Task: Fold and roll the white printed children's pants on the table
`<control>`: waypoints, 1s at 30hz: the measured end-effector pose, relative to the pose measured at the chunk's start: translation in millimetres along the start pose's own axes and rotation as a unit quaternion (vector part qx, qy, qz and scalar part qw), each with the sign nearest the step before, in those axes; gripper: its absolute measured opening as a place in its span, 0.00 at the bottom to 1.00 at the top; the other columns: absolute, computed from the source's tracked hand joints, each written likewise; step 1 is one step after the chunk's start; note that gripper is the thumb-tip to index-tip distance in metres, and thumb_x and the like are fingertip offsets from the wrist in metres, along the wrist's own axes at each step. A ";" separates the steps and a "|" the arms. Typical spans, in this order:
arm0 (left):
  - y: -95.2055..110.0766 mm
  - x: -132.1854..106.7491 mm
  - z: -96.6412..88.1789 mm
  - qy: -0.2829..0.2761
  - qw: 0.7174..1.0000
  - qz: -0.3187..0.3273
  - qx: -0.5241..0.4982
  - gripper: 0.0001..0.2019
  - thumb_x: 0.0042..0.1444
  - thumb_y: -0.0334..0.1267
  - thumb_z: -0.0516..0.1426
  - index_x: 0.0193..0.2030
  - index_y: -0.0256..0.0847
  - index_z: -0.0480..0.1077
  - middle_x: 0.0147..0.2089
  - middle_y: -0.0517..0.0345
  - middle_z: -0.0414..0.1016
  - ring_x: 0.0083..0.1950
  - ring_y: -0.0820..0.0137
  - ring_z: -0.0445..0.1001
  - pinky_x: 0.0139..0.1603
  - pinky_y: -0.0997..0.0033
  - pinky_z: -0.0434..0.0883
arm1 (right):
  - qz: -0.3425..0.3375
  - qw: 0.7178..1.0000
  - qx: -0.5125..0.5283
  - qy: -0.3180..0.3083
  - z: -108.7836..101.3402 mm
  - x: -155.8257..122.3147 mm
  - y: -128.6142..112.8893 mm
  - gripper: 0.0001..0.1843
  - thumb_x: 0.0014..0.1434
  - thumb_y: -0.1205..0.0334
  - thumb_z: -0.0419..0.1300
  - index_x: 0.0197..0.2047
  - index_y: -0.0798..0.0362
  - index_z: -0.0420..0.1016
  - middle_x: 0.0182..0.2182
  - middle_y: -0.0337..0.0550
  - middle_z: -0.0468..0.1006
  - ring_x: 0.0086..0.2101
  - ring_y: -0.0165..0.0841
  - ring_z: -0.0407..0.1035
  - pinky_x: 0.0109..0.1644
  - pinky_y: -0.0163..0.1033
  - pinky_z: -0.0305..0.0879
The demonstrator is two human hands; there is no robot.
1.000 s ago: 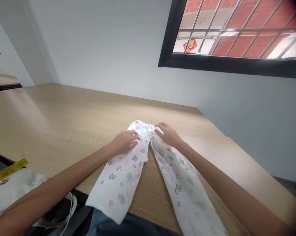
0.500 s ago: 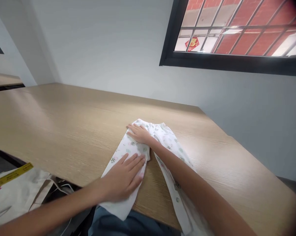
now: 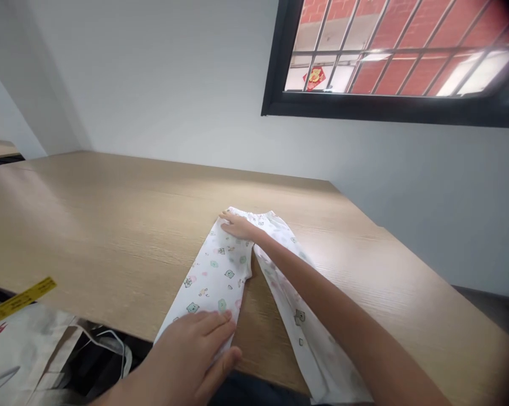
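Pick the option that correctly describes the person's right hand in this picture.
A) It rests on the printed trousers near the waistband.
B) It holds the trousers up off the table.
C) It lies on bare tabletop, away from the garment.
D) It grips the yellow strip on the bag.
A: the right hand lies on the white printed trousers, just beside the elastic waistband.

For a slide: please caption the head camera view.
Left hand and right hand rest on small white patterned trousers on a wood table, right at the waistband.
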State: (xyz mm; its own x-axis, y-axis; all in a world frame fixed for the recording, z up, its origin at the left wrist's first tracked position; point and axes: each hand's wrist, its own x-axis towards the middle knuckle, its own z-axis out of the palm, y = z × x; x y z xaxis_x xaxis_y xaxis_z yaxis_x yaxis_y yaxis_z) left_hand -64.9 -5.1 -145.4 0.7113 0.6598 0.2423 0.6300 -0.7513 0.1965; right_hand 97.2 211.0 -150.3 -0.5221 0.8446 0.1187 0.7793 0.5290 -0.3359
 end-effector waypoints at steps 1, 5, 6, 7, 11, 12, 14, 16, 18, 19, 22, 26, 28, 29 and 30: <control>0.1 7.8 -8.2 -0.043 0.998 -0.027 -0.023 0.17 0.63 0.41 0.42 0.40 0.42 0.71 0.39 0.59 0.75 0.39 0.68 0.73 0.38 0.70 0.70 | 0.006 1.000 0.012 -0.007 -9.5 -8.9 2.3 0.21 0.59 0.65 0.47 0.55 0.51 0.62 0.55 0.42 0.65 0.50 0.34 0.62 0.51 0.37 0.60; -2.3 58.5 -27.6 -0.132 0.989 -0.056 -0.023 0.22 0.63 0.42 0.40 0.28 0.40 0.70 0.28 0.59 0.72 0.31 0.68 0.72 0.32 0.70 0.67 | 0.033 0.998 0.049 -0.035 -50.2 -54.3 17.8 0.21 0.60 0.59 0.47 0.55 0.51 0.65 0.55 0.41 0.65 0.52 0.37 0.61 0.52 0.39 0.59; -3.5 76.9 -26.6 -0.123 0.992 -0.035 -0.017 0.21 0.63 0.41 0.40 0.31 0.39 0.70 0.31 0.57 0.73 0.34 0.67 0.72 0.35 0.69 0.67 | 0.041 0.996 0.063 -0.049 -59.4 -66.0 22.0 0.21 0.60 0.58 0.47 0.54 0.51 0.66 0.55 0.40 0.65 0.53 0.37 0.60 0.54 0.40 0.58; -4.8 97.0 -22.9 -0.111 0.994 -0.006 -0.016 0.19 0.63 0.40 0.40 0.36 0.38 0.70 0.36 0.55 0.74 0.39 0.66 0.72 0.40 0.67 0.67 | 0.051 0.993 0.079 -0.065 -67.3 -76.8 26.0 0.21 0.60 0.56 0.46 0.54 0.51 0.67 0.55 0.40 0.65 0.53 0.38 0.60 0.55 0.41 0.57; -5.7 173.7 9.5 -0.126 0.989 0.071 -0.027 0.19 0.63 0.40 0.40 0.53 0.33 0.64 0.51 0.48 0.69 0.51 0.63 0.68 0.49 0.66 0.65 | 0.102 0.976 0.115 -0.153 -80.1 -105.5 38.5 0.26 0.61 0.45 0.41 0.53 0.48 0.69 0.50 0.42 0.71 0.49 0.42 0.64 0.54 0.49 0.57; -3.2 185.7 18.6 -0.134 0.988 0.068 -0.028 0.21 0.63 0.40 0.39 0.55 0.31 0.62 0.52 0.46 0.68 0.50 0.62 0.68 0.48 0.65 0.65 | 0.104 0.974 0.114 -0.164 -77.6 -108.3 41.6 0.28 0.61 0.44 0.39 0.54 0.48 0.67 0.51 0.42 0.70 0.50 0.44 0.63 0.55 0.50 0.56; 7.2 194.0 33.9 -0.140 0.988 0.063 -0.029 0.24 0.63 0.41 0.37 0.58 0.26 0.58 0.54 0.41 0.66 0.53 0.58 0.66 0.50 0.61 0.64 | 0.088 0.977 0.102 -0.162 -66.3 -109.4 48.8 0.29 0.62 0.45 0.37 0.59 0.49 0.60 0.58 0.41 0.61 0.56 0.43 0.55 0.60 0.50 0.48; 25.0 180.9 45.2 -0.140 0.987 0.072 -0.031 0.27 0.63 0.44 0.38 0.62 0.23 0.51 0.61 0.38 0.56 0.61 0.55 0.56 0.59 0.58 0.56 | 0.056 0.986 0.072 -0.138 -50.2 -106.0 57.8 0.30 0.63 0.47 0.36 0.64 0.52 0.50 0.63 0.39 0.49 0.61 0.39 0.42 0.63 0.47 0.38; 48.4 152.5 55.5 -0.135 0.986 0.095 -0.037 0.31 0.62 0.47 0.40 0.64 0.23 0.45 0.66 0.38 0.44 0.66 0.56 0.43 0.63 0.59 0.47 | 0.031 0.994 0.026 -0.104 -33.9 -100.2 67.1 0.30 0.64 0.50 0.34 0.65 0.52 0.46 0.63 0.38 0.45 0.62 0.36 0.37 0.64 0.46 0.33; 60.8 135.9 61.8 -0.121 0.986 0.108 -0.039 0.31 0.62 0.49 0.39 0.64 0.23 0.45 0.66 0.39 0.42 0.66 0.56 0.41 0.64 0.60 0.46 | 0.026 0.996 0.003 -0.084 -27.2 -97.2 71.2 0.29 0.64 0.51 0.33 0.65 0.52 0.45 0.63 0.38 0.46 0.62 0.36 0.36 0.64 0.47 0.33; 93.4 94.0 88.6 0.003 0.991 0.133 -0.004 0.33 0.61 0.54 0.36 0.61 0.26 0.53 0.64 0.41 0.50 0.65 0.57 0.49 0.62 0.61 0.51 | 0.025 0.999 -0.034 -0.031 -16.5 -91.0 78.3 0.27 0.64 0.53 0.34 0.64 0.51 0.49 0.63 0.39 0.49 0.62 0.36 0.40 0.63 0.48 0.37; 111.1 81.7 120.9 0.229 0.963 0.119 0.074 0.30 0.57 0.54 0.46 0.53 0.26 0.62 0.48 0.41 0.69 0.49 0.58 0.66 0.49 0.62 0.62 | -0.012 0.999 0.006 0.035 -19.7 -93.0 75.3 0.23 0.64 0.57 0.38 0.58 0.49 0.60 0.59 0.39 0.60 0.59 0.35 0.49 0.61 0.46 0.44; 112.6 90.3 122.2 0.267 0.953 0.131 0.060 0.28 0.53 0.55 0.50 0.53 0.33 0.63 0.36 0.50 0.70 0.36 0.64 0.68 0.35 0.65 0.64 | -0.009 0.997 0.024 0.068 -22.3 -95.6 72.9 0.20 0.63 0.60 0.40 0.53 0.47 0.66 0.54 0.37 0.66 0.54 0.34 0.57 0.57 0.42 0.52; 113.5 95.7 119.7 0.274 0.951 0.136 0.049 0.28 0.52 0.57 0.51 0.51 0.38 0.63 0.32 0.54 0.67 0.32 0.66 0.66 0.29 0.67 0.61 | 0.009 0.996 0.024 0.085 -22.7 -96.5 72.4 0.19 0.62 0.62 0.42 0.50 0.47 0.69 0.52 0.37 0.69 0.52 0.33 0.60 0.55 0.40 0.54; 115.0 100.9 116.4 0.279 0.950 0.134 0.042 0.27 0.50 0.60 0.51 0.47 0.41 0.65 0.29 0.57 0.64 0.29 0.68 0.64 0.26 0.69 0.58 | 0.036 0.994 0.018 0.104 -22.5 -96.8 72.4 0.19 0.61 0.64 0.43 0.48 0.48 0.70 0.51 0.38 0.69 0.50 0.33 0.62 0.54 0.39 0.56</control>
State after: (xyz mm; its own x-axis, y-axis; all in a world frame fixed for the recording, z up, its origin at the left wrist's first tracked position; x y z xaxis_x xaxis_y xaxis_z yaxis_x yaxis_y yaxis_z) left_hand 115.6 -23.5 -208.9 0.5881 0.3175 0.7438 0.4887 -0.8724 -0.0140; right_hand 212.0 169.5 -165.1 -0.3795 0.8813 0.2817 0.7971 0.4660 -0.3840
